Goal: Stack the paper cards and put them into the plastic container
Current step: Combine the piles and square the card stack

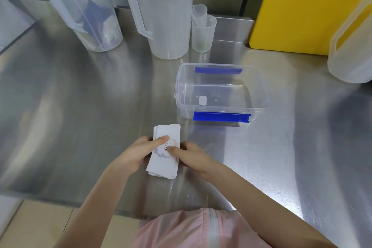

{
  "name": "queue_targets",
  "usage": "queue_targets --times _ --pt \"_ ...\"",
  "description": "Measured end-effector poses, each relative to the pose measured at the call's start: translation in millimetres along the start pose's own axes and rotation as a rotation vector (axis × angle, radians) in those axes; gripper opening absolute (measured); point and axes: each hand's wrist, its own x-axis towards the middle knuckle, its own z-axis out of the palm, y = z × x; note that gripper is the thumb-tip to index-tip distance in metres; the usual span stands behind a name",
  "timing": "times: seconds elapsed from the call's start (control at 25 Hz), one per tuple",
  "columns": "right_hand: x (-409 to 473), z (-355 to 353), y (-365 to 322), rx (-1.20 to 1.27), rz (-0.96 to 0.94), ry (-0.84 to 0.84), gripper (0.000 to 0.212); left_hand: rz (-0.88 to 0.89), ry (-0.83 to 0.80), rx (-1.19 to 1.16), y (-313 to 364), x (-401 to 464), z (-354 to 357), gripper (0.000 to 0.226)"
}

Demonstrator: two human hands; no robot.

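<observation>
Paper cards (164,152) sit pinched between left hand (134,154) and right hand (192,156), both closed on the edges, probably squaring the stack. Plastic container (219,91) waits open at two o'clock, near.

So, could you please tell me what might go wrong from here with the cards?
The white paper card stack is uneven, edges fanned at both ends, so cards could slip while the left hand and right hand lift it. It may also catch on the rim of the clear plastic container with blue clips, which sits apart, further back and right.
</observation>
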Motion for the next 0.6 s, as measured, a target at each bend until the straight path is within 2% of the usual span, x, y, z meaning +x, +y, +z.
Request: queue_targets --times 0.16,0.24,0.36,0.6 --pt "-6.7 -13.9 7.0 0.044 -0.038 -0.045 0.034 0.011 -0.021 -0.065 1.9 -2.2 8.9 0.038" --pt "-10.6 -20.4 13.1 0.057 -0.066 -0.06 0.036 0.016 0.017 -0.123 2.9 -2.6 18.7 0.048" --pt "-16.8 -29.5 21.9 0.059 -0.108 -0.079 0.04 0.049 0.082 -0.075 5.3 -4.5 29.4 0.059" --pt "-34.2 -58.0 17.1 0.135 -0.3 -0.002 0.06 0.347 -0.036 -0.22 11.2 -2.3 57.3 0.06"
